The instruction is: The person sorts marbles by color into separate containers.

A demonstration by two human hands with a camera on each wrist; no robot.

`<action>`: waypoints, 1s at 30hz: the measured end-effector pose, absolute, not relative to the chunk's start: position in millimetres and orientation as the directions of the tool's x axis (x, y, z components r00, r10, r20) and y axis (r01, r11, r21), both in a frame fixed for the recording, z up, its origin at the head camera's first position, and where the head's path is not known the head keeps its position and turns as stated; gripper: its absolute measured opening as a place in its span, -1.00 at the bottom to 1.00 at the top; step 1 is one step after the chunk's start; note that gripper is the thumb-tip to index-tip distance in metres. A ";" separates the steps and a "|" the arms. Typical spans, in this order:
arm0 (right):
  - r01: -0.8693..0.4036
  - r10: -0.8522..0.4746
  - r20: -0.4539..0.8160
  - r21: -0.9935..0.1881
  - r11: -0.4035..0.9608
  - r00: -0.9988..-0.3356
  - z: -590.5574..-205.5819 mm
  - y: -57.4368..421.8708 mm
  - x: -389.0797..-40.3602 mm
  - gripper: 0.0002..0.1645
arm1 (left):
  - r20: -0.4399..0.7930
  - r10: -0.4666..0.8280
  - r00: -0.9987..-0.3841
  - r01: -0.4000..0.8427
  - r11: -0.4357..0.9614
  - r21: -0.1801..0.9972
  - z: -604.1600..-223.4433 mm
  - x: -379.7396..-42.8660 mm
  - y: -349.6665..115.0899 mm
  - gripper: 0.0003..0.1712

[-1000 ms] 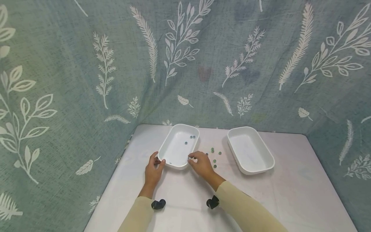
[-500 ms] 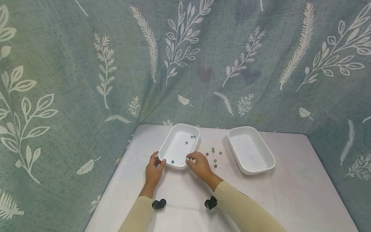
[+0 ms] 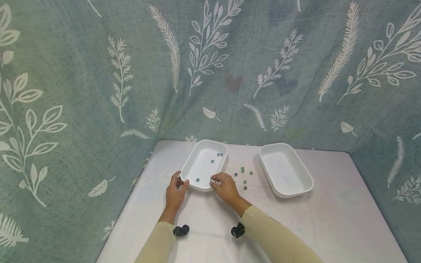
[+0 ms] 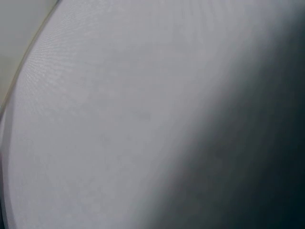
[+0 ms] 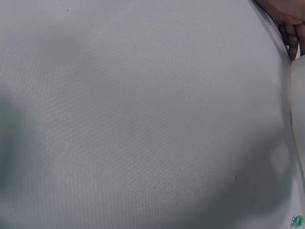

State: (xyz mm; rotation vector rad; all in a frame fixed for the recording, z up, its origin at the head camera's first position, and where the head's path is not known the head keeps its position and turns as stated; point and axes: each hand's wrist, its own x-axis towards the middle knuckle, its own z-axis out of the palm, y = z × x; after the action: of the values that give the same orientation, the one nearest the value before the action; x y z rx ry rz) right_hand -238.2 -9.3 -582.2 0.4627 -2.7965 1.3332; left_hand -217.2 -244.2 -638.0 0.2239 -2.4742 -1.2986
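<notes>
My left hand [image 3: 175, 193] grips the front left corner of a white tray [image 3: 194, 164], thumb at its rim and fingers along the outer side. Inside lie a bluish glass marble [image 3: 197, 180] near the front, another marble [image 3: 212, 161] farther back and a pair of marbles [image 3: 220, 155] by the right wall. My right hand [image 3: 228, 188] is at the front right rim, thumb and fingertips pinching what looks like a small bluish marble, mostly hidden by the fingers. Part of a hand [image 5: 293, 33] touches the tray's edge in the right wrist view.
Several green marbles [image 3: 245, 182] and a darker blue marble [image 3: 235, 174] lie on the white table between the trays. A second white tray [image 3: 286, 170] stands to the right with no marbles visible in it. A patterned cloth [image 3: 230, 120] hangs behind the table.
The front marble in the left tray has rolled a little backward and right. My right hand has shifted slightly left over the rim. My left hand keeps its hold.
</notes>
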 end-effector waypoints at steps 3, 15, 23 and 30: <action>-0.254 -0.250 0.123 -0.756 0.604 -0.960 -583.0 -9.8 -237.4 -0.76 | 0.223 -0.290 -0.931 0.018 0.573 0.820 -639.2 -217.7 -244.3 -0.34; -0.261 -0.242 0.135 -0.734 0.627 -0.961 -584.4 -10.7 -235.1 -0.74 | 0.237 -0.288 -0.928 0.032 0.572 0.820 -641.0 -217.8 -244.7 -0.35; -0.261 -0.242 0.134 -0.732 0.630 -0.961 -581.7 -10.1 -233.0 -0.76 | 0.231 -0.288 -0.930 0.028 0.569 0.822 -640.9 -216.8 -245.1 -0.35; -0.273 -0.260 0.136 -0.738 0.617 -0.956 -579.4 -7.6 -234.0 -0.77 | 0.236 -0.287 -0.928 0.034 0.566 0.823 -641.4 -218.1 -245.8 -0.36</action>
State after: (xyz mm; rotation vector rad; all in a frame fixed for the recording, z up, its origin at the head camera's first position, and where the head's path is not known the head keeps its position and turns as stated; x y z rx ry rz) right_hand -234.0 -7.6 -579.4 0.4631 -2.8112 1.2865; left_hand -218.1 -245.8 -641.4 0.2065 -2.4587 -1.3032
